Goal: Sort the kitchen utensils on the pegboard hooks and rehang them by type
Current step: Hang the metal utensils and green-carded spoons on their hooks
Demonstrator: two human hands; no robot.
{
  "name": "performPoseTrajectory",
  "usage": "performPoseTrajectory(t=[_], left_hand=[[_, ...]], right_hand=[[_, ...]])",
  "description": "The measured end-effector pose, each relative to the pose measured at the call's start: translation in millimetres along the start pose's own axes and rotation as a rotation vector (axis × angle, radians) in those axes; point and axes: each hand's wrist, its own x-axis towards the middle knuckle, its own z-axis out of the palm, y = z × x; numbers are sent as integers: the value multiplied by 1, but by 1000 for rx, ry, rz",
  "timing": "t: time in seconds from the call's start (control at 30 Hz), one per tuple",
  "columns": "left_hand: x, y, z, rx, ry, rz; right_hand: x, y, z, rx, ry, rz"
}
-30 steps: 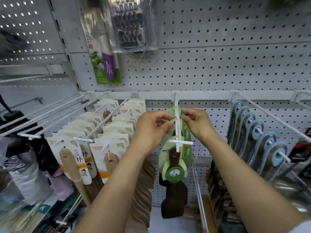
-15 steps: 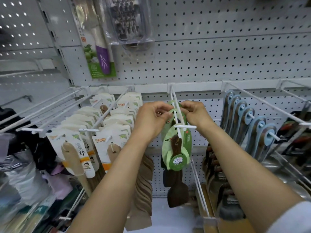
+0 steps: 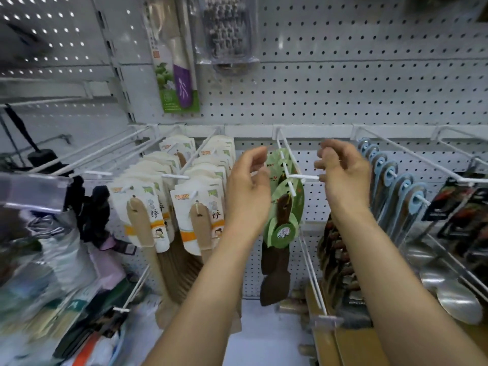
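Centre hook: two dark brown wooden spatulas on green oval cards (image 3: 284, 207) are hung on the white wire double hook (image 3: 289, 165), one behind the other, near its front crossbar.
Left hooks: rows of pale wooden spatulas on cream cards (image 3: 195, 204) are carried.
Right hooks: utensils with blue-grey looped handles (image 3: 396, 186) are hung, with steel ladles below them.
Pegboard: a purple-handled tool on a green card (image 3: 181, 83) and a metal grater in clear wrap (image 3: 228, 33) are seen above on the white pegboard (image 3: 356, 83).
Left hand (image 3: 248, 188): loosely open, nothing held, just left of the green cards.
Right hand (image 3: 343, 175): fingers relaxed and half curled, nothing held; the crossbar tip is just beside it, and contact cannot be told.
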Motion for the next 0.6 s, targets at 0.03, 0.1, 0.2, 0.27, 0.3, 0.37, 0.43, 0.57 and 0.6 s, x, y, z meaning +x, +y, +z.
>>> performPoseTrajectory(t=[0.03,0.1,0.2,0.27,0.3,0.37,0.43,0.57,0.6], left_hand=[[-9,2,-2,2,39,25],[-26,6,-7,-9,83,78],[-46,10,-27,-45,149,106],[-60,9,-44,-85,224,92],[-66,8,-53,-107,270,73],[-77,5,-70,-140,351,23],[-86,2,-85,-148,398,-18],[-96,-2,-105,-144,412,-104],[-95,-5,-109,-145,401,-129]], right_hand=[[-6,-8,-1,35,1,-14],[-18,-23,-6,97,15,-54],[-35,-44,-14,176,21,-138],[-48,-55,-18,206,14,-194],[-54,-60,-18,220,14,-223],[-69,-69,-18,253,6,-278],[-85,-75,-14,287,-25,-335],[-112,-74,-3,239,-119,-429],[-116,-72,-1,225,-163,-415]])
